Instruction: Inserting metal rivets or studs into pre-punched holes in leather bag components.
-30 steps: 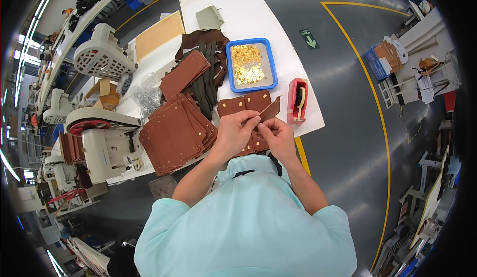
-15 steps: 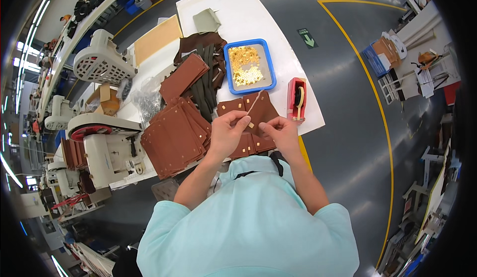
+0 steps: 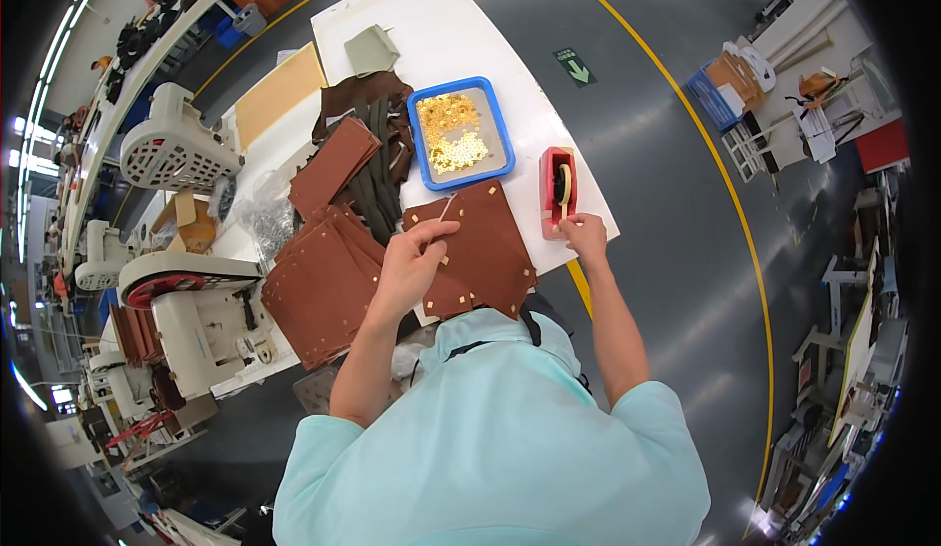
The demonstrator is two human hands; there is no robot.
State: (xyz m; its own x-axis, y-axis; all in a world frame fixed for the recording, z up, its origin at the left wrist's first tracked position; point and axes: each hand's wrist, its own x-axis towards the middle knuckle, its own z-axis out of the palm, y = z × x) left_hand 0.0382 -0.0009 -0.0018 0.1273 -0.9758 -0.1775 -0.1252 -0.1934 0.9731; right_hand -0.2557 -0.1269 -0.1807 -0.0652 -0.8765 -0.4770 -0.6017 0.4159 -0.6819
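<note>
My left hand (image 3: 412, 264) is closed with a slim pale stick (image 3: 450, 207) between thumb and fingers; its exact kind cannot be made out. Below that hand lie brown leather-like panels (image 3: 487, 237) dotted with small gold-coloured pieces. At the right edge of the table stands a red tape dispenser (image 3: 546, 198) with a roll of pale tape (image 3: 566, 181). My right hand (image 3: 588, 237) is at its near end, fingers pinched on the tape. Beyond the panels sits a blue-rimmed tray (image 3: 509, 144) with many small gold pieces (image 3: 457, 151).
Left of my left hand is a stack of brown panels (image 3: 319, 286), with dark strips (image 3: 377, 169) and another brown pile (image 3: 333, 161) behind. White machines (image 3: 191, 335) line the left side. A grey-green piece (image 3: 371, 49) lies farther back on the white table (image 3: 441, 17).
My right hand has left the brown panel and moved right to the tape dispenser. My left hand still grips the stick. The panel now lies flatter, and the view has shifted slightly.
</note>
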